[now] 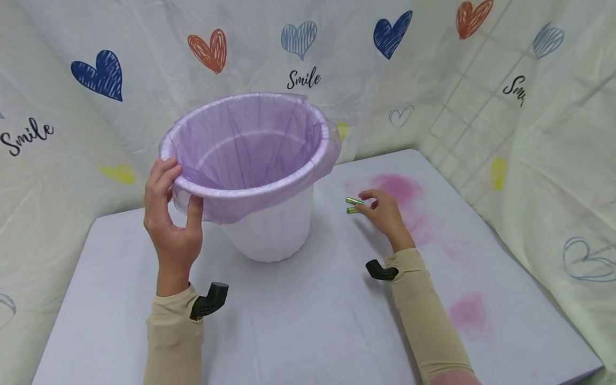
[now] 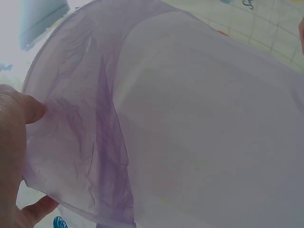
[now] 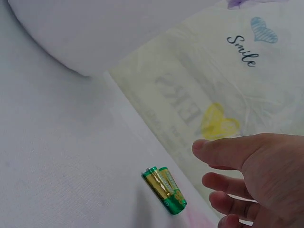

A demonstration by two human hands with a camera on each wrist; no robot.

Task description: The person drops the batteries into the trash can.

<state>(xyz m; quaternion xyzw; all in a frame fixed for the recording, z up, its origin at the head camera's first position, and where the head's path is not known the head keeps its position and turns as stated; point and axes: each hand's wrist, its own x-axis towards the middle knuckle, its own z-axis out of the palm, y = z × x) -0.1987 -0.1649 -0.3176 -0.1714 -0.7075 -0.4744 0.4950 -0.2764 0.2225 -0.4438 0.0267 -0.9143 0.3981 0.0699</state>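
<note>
A white bin (image 1: 274,235) stands on the table, its rim wrapped by a purple plastic bag (image 1: 250,155) that lines the inside and hangs over the outside. My left hand (image 1: 173,224) grips the bin's rim at the left, fingers over the edge and thumb on the outer side; the left wrist view shows the thumb against the bag's overhang (image 2: 71,133). Two green and gold batteries (image 3: 164,190) lie side by side on the table, right of the bin. Just beside them hovers my right hand (image 1: 385,214), its fingers parted and loosely bent, with nothing between them.
The white table (image 1: 269,321) has pink stains (image 1: 397,187) on its right part. A pale curtain (image 1: 346,64) printed with hearts and words hangs behind it and along the sides. Black wrist cameras (image 1: 209,300) sit on both sleeves.
</note>
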